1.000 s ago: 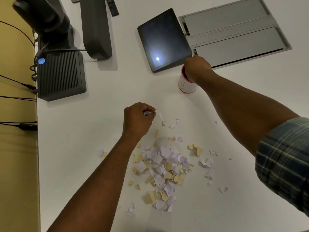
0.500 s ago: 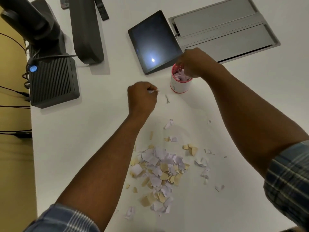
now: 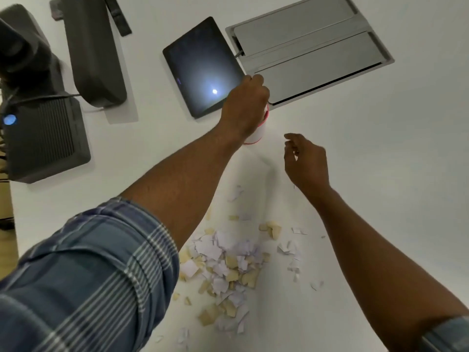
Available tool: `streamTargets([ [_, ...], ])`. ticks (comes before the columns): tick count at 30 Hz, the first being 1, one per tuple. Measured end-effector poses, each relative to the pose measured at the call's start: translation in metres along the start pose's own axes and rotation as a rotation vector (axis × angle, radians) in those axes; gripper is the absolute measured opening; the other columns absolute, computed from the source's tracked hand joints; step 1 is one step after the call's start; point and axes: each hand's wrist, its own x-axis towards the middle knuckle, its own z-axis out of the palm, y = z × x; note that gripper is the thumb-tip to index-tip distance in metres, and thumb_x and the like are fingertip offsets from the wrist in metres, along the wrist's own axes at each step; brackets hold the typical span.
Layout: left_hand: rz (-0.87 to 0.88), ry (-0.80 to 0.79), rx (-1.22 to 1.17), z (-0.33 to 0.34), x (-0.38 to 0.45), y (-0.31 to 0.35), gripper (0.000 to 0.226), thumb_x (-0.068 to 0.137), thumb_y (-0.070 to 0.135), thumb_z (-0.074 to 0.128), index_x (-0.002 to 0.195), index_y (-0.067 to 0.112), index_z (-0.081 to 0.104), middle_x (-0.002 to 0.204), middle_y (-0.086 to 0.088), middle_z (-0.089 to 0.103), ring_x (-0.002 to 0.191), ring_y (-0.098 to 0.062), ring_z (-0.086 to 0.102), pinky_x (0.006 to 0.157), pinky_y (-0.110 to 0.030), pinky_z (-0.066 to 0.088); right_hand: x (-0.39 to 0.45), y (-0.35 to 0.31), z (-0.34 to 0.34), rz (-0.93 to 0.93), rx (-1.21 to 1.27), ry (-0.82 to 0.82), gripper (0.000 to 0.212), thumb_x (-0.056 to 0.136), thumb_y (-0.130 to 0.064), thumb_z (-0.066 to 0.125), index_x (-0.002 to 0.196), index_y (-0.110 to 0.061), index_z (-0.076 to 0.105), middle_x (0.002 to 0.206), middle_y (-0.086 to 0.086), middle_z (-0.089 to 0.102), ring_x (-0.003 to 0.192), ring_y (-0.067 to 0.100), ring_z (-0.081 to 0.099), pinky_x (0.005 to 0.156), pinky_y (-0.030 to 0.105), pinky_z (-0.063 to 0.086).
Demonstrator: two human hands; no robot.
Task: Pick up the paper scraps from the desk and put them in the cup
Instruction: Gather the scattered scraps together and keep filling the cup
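The left hand (image 3: 245, 107) now sits right over the cup (image 3: 258, 130), covering its mouth, where half a second ago it hovered short of it pinching a scrap; its fingers are bunched, but I cannot tell whether they have let go. The right hand (image 3: 305, 161), which was at the rim then, has drawn back to the cup's right and hangs loosely curled, holding nothing. So 1 delivery looks finished and another is landing. The cup stands at the far side, just near of the dark tablet (image 3: 203, 67). Most paper scraps (image 3: 223, 262) still lie heaped on the near desk (image 3: 380, 148).
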Motion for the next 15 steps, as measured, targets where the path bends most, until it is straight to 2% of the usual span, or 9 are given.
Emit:
streamTargets([
  [4,0.009,-0.169,0.110,0.008,0.012,0.002,0.014,0.085,0.000,0.051,0.089,-0.003,0.065,0.094,-0.019,0.064,0.086,-0.034,0.063,0.069,-0.038,0.047,-0.022,0.030,0.002,0.106,-0.029,-0.021,0.044,0.091,-0.018,0.054,0.135,-0.023,0.046,0.118,0.000,0.066,0.108,0.020,0.062,0.093,0.038,0.051],
  [7,0.021,-0.279,0.230,0.008,0.019,-0.002,0.010,0.081,-0.001,0.054,0.084,-0.001,0.064,0.088,-0.019,0.065,0.080,-0.037,0.064,0.061,-0.037,0.040,-0.031,0.043,0.000,0.149,-0.027,-0.008,0.041,0.091,-0.017,0.054,0.132,-0.020,0.050,0.116,0.001,0.067,0.107,0.019,0.062,0.093,0.039,0.050],
  [11,0.069,-0.404,0.277,0.019,0.026,-0.003,0.017,0.084,-0.004,0.048,0.089,-0.004,0.064,0.095,-0.022,0.065,0.087,-0.039,0.063,0.062,-0.037,0.041,-0.036,0.056,0.000,0.179,-0.049,0.024,0.030,0.092,-0.013,0.052,0.120,-0.013,0.061,0.110,0.006,0.070,0.101,0.022,0.065,0.091,0.036,0.050],
  [15,0.057,-0.465,0.261,0.028,0.028,-0.006,0.015,0.087,-0.003,0.049,0.092,-0.005,0.063,0.098,-0.023,0.065,0.091,-0.036,0.064,0.069,-0.038,0.048,-0.038,0.064,0.002,0.221,-0.110,-0.033,0.028,0.092,-0.010,0.050,0.117,-0.010,0.064,0.112,0.010,0.067,0.101,0.027,0.063,0.088,0.032,0.047],
])
